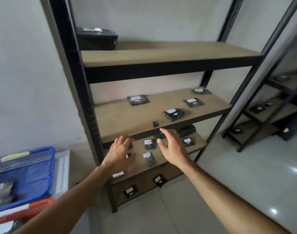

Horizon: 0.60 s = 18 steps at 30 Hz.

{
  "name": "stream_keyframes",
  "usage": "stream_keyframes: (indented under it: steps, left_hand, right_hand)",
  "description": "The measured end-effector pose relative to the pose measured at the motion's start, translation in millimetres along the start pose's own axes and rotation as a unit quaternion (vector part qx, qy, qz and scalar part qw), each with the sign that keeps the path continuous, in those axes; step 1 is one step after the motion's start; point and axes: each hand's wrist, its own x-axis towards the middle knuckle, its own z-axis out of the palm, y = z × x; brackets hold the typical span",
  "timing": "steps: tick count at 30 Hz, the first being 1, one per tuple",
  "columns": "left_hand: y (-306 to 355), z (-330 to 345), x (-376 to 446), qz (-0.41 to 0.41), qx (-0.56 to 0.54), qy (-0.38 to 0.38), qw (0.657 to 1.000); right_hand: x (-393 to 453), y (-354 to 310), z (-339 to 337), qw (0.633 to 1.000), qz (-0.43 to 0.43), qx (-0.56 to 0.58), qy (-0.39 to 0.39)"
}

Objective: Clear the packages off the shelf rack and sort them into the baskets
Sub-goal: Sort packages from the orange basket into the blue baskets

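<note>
Both hands reach toward the shelf rack (80,68), holding nothing
Blue basket (26,166) lies left of the left hand (119,153); right hand (172,146) spread wide, fingers straight; black labelled packages (148,144) sit between and beyond the hands

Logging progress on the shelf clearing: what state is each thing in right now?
Left hand: open, empty, reaching toward the lower shelf.
Right hand: open, empty.
Middle shelf: four packages lying flat.
Top shelf: one black box.
Blue basket: partly filled.
Orange basket: contents mostly hidden.
</note>
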Motion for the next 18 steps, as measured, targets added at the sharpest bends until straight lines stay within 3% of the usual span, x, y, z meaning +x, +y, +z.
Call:
stream_keyframes:
  steps: [8,11,18]
  left_hand:
    - [-41.0,1.5,70.7,-0.078,0.042,-0.012,0.996]
    - [-58.4,2.3,84.7,-0.077,0.097,-0.028,0.992]
    - [-63.3,12.9,91.5,-0.064,0.193,0.014,0.979]
  right_hand:
    - [94.9,36.6,-5.8,0.999,0.042,0.016,-0.031]
    - [126.9,44.5,1.2,0.997,0.051,0.026,-0.046]
    - [200.5,57.0,28.1,0.992,0.073,0.052,-0.089]
